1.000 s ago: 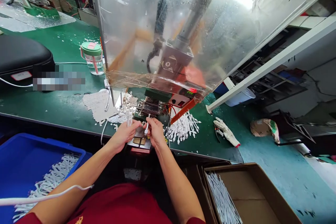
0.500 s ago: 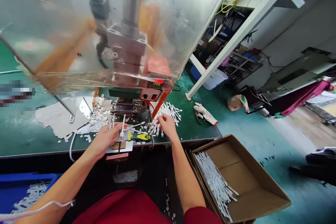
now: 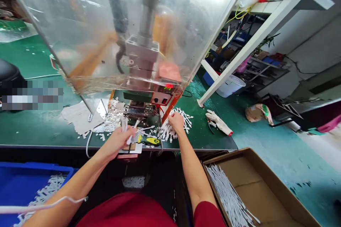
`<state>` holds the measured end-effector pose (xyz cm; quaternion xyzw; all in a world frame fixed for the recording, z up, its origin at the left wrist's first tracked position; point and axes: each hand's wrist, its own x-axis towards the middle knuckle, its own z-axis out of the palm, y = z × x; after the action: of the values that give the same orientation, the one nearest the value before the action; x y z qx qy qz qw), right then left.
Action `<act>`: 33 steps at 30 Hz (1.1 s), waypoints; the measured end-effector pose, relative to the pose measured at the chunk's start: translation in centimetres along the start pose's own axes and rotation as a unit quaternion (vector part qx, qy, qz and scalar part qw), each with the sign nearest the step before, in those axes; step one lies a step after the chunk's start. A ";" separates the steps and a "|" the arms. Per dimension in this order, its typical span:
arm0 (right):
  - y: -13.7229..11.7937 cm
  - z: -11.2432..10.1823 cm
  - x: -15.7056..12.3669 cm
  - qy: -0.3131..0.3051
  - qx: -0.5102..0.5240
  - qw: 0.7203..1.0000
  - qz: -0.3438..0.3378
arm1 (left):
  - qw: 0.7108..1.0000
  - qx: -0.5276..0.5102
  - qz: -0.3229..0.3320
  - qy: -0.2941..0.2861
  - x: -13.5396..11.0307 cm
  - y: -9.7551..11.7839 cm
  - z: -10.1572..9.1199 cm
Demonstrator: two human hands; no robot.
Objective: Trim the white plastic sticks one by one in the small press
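My left hand (image 3: 118,141) is closed around several thin white plastic strips (image 3: 124,123), which stand up from its fingers. Another white strip (image 3: 132,133) leans at the fingertips, just in front of the metal die (image 3: 137,110) of a bench press. At the right of the press, my right hand (image 3: 176,122) reaches into a loose pile of white strips (image 3: 186,118) with broad ends. Its fingers are bent together; what lies between them is hidden. A yellow-and-black handled tool (image 3: 149,141) lies on the bench between my hands.
A clear plastic guard (image 3: 96,42) hangs before the press. White scraps (image 3: 112,118) and cardboard (image 3: 82,118) lie left of it. A glove (image 3: 220,122) rests at right. Strips fill part of a cardboard box (image 3: 255,181) and a blue bin (image 3: 23,177) below the bench.
The view has swung left, so the scene sits further right. The strip before the die now tilts at my left fingertips. My right hand has moved farther forward into the pile.
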<state>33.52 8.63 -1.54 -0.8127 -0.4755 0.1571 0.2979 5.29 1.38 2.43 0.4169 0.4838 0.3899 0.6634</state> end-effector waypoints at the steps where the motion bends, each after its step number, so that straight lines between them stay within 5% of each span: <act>1: -0.1 0.0 0.1 0.004 0.021 1.000 0.003 | 1.000 0.001 0.002 -0.007 -0.5 0.1 -0.1; 7: -0.7 -1.2 -0.6 0.030 0.174 0.984 0.013 | 0.999 -0.024 0.031 0.009 -1.8 0.3 -1.7; 9: -0.7 -2.1 -1.8 0.033 0.341 0.939 0.040 | 0.999 -0.025 0.033 0.007 -1.8 0.3 -2.4; 11: -0.8 -2.9 -3.8 0.014 0.512 0.855 0.073 | 0.999 -0.037 0.024 0.006 -1.7 0.2 -2.9; 13: -1.1 -3.2 -6.6 -0.034 0.588 0.804 0.089 | 0.998 -0.069 0.005 -0.003 -1.7 0.1 -3.3; 20: -6.0 1.7 -14.4 -0.208 0.535 0.817 0.055 | 0.967 -0.237 0.001 -0.091 -1.4 -0.3 -4.4; 25: -8.7 5.2 -14.2 -0.215 0.518 0.827 0.045 | 0.948 -0.297 -0.012 -0.110 -1.3 -0.8 -5.1; 33: -9.2 6.1 -13.3 -0.217 0.508 0.831 0.063 | 0.950 -0.295 -0.015 -0.100 -1.2 -1.4 -5.4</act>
<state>17.35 2.53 -0.76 -0.5198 -0.3290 0.5674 0.5474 -0.04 0.69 0.54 0.2321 0.2845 0.4620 0.8073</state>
